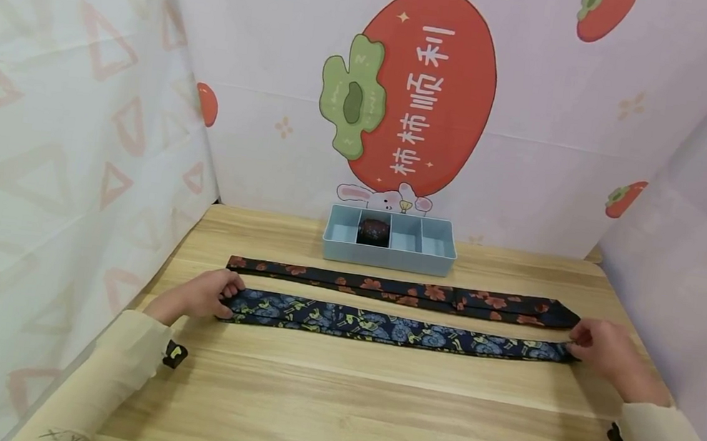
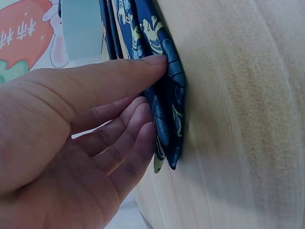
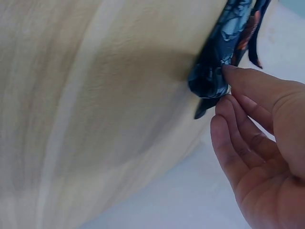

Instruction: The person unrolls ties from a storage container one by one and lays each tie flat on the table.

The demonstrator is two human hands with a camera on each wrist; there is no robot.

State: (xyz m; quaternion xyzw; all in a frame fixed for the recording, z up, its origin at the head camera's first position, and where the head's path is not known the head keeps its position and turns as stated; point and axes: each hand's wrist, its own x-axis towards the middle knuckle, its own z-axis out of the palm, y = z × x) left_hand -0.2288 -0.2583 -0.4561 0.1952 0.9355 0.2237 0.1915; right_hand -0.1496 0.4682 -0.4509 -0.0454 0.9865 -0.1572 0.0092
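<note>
A dark blue necktie (image 1: 406, 331) with pale blue and yellow figures lies folded lengthwise across the table. My left hand (image 1: 208, 294) pinches its left end, the thumb on top and the fingers beneath the edge in the left wrist view. At the other end, my right hand (image 1: 610, 353) pinches the tie (image 3: 217, 71) between thumb and fingers; the fold there looks rounded like a loop. Just behind, a black necktie (image 1: 398, 291) with orange-red flowers lies roughly parallel, its pointed tip to the right, touched by neither hand.
A pale blue divided box (image 1: 388, 258) stands at the back of the wooden table (image 1: 347, 407). Its second compartment from the left holds a dark rolled bundle (image 1: 374, 232), seemingly patterned cloth. Printed curtains (image 1: 540, 168) enclose the back and sides.
</note>
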